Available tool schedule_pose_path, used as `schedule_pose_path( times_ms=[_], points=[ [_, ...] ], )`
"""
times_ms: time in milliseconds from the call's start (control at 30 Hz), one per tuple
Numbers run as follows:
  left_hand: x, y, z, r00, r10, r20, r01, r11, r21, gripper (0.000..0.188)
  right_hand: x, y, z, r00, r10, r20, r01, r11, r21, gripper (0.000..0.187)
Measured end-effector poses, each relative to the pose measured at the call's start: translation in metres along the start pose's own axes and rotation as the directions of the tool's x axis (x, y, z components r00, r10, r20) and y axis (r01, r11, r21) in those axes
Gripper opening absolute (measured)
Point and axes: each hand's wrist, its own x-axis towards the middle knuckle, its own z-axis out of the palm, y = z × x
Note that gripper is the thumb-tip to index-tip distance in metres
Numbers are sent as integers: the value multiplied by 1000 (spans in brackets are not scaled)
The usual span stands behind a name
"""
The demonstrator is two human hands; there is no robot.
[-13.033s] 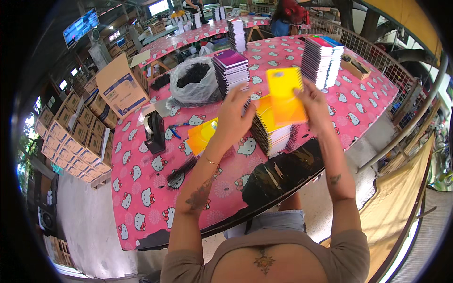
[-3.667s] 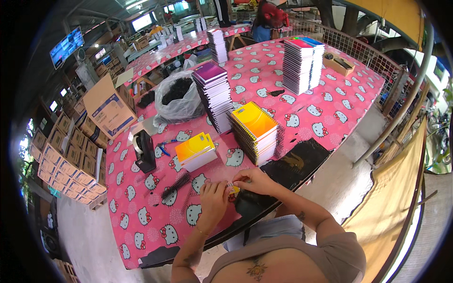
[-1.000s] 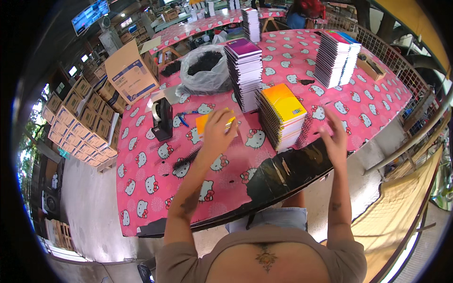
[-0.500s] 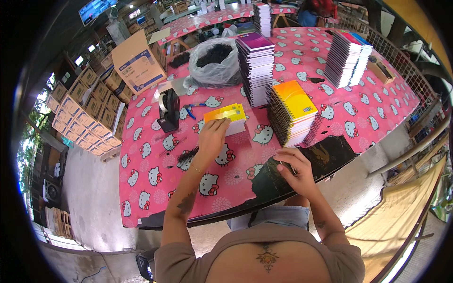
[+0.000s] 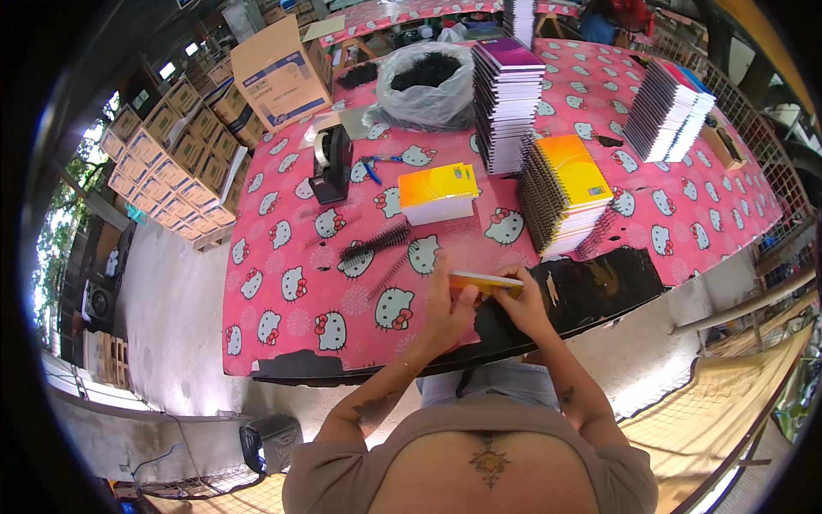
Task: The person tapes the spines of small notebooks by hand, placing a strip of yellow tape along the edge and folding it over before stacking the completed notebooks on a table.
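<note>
Near the table's front edge, my left hand [image 5: 449, 310] and my right hand [image 5: 524, 305] grip a thin yellow-orange notebook [image 5: 485, 283] between them, tilted so its edge faces up. No wire shows along the side I can see. Beyond it lies a short stack of yellow-orange notebooks without coils [image 5: 438, 190]. To its right rises a taller stack of yellow spiral notebooks [image 5: 568, 182], black coils along the left side. Loose black binding coils [image 5: 377, 243] lie on the pink printed tablecloth [image 5: 360, 300], left of my hands.
A black tape dispenser [image 5: 331, 164] and blue-handled pliers [image 5: 372, 170] sit to the left. Behind are a clear bag of black coils [image 5: 425, 98], a purple-topped notebook stack [image 5: 509, 103] and an open carton [image 5: 282, 81]. More notebooks [image 5: 668, 111] stand at right.
My left hand has come back from the short stack toward me, and a notebook is now between both hands. My right hand has closed on it. The view has shifted slightly.
</note>
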Motion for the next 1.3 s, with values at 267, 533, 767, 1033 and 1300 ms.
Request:
schedule_pose_path(
  times_ms=[267,533,767,1033,1300],
  points=[
    [58,-36,-84,964,51,260,-210,747,631,32,11,2,-11,997,58,44,-65,981,181,27],
    [44,10,-60,960,91,264,-167,944,284,18,10,7,-18,996,64,55,-72,985,159,26],
    [48,-7,-60,969,40,243,-113,949,294,20,10,5,-19,997,36,67,-41,996,73,25],
    [73,-5,-72,824,189,535,-412,847,336,29,8,1,-20,984,73,163,-85,994,72,23],
    [44,23,-35,853,329,405,-522,507,686,49,-1,-15,-5,999,37,25,-41,980,196,24]
  ],
)
